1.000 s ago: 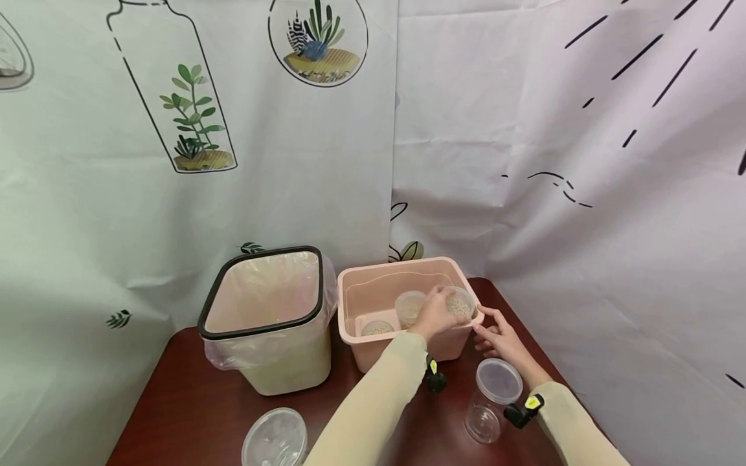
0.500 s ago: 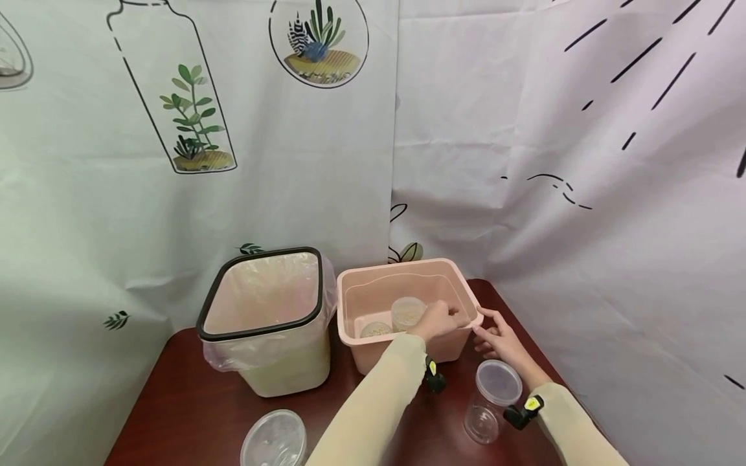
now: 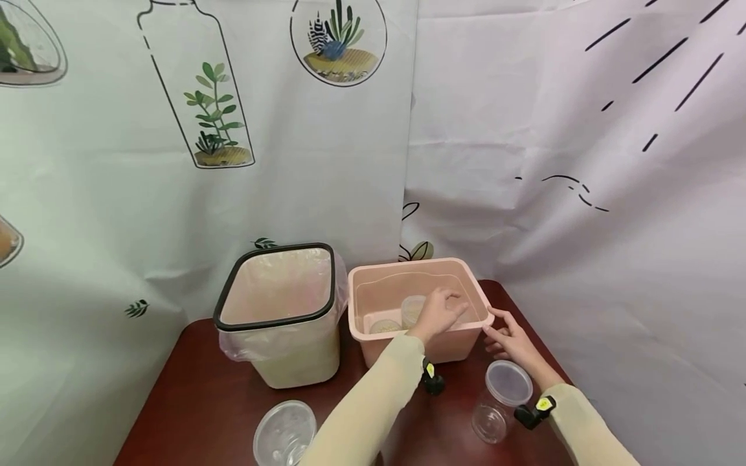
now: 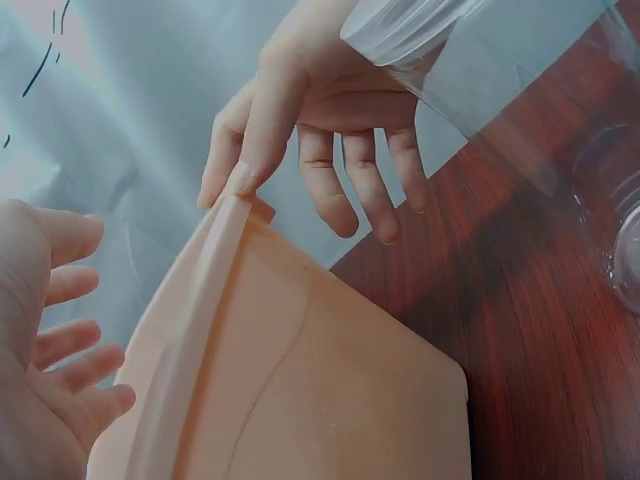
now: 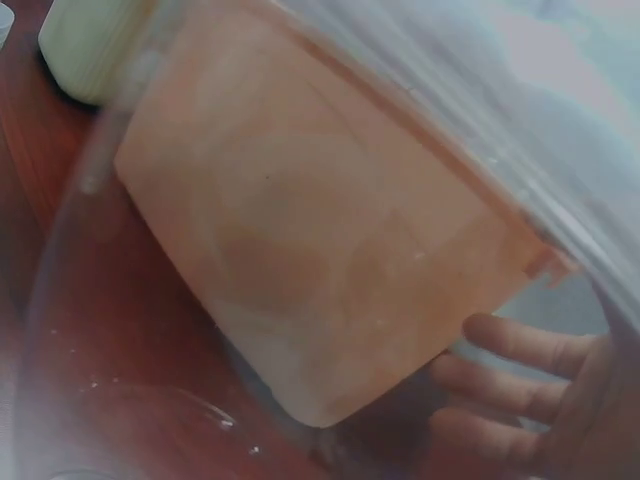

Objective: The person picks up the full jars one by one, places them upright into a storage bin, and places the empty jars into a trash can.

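Note:
My left hand [image 3: 438, 315] hovers over the right part of a pink plastic bin [image 3: 402, 286] with thumb and fingers spread, holding nothing. In the left wrist view its fingers [image 4: 85, 370] show beside the bin's rim. At the bin's near right corner, my right hand [image 3: 515, 341] pinches the rim between thumb and forefinger, its other fingers hanging below. Inside the bin sit a low clear tub [image 3: 384, 327] of pale grains and a second clear tub [image 3: 411, 309] beside it. The area under my left hand is partly hidden.
A clear jar with a lid [image 3: 508, 383] stands close to my right wrist and blurs the right wrist view. A waste bin [image 3: 300, 359] with a bag liner stands left of the pink bin. Nearer lies a round clear container [image 3: 284, 432]. A printed curtain hangs behind.
My left hand lowered a tub of grains into the pink bin's right side, let go and spread its fingers. My right hand kept its hold. The head view turned slightly left.

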The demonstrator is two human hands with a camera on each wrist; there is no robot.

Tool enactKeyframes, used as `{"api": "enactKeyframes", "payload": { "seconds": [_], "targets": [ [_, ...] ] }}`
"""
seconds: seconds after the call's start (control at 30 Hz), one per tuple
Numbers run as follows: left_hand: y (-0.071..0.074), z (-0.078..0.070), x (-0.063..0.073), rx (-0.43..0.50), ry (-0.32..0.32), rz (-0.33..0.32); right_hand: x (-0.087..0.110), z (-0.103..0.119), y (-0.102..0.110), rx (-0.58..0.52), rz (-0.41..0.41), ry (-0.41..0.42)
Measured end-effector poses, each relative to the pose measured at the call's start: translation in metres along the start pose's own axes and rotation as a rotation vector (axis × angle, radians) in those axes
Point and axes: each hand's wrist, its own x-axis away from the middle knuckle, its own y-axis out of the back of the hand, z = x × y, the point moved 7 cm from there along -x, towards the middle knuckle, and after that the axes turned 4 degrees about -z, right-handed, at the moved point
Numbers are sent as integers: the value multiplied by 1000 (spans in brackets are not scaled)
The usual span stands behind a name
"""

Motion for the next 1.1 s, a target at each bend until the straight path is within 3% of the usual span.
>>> {"api": "enactKeyframes", "payload": {
  "seconds": [0.23, 0.37, 0.57, 0.83, 1.1],
  "targets": [
    [12, -9, 8, -52, 6, 8, 1, 1, 2, -4, 52, -13],
    [20, -18, 12, -103, -67, 25, 1, 1, 3, -24, 77, -10],
    [42, -30, 23, -148, -168, -13, 7, 10, 1, -6, 102, 3],
    [66, -35, 48, -161, -246, -58, 8, 9, 4, -9, 112, 15],
    [83, -46, 74, -145, -390, -99, 14, 16, 19, 31, 83, 87]
  ]
}}
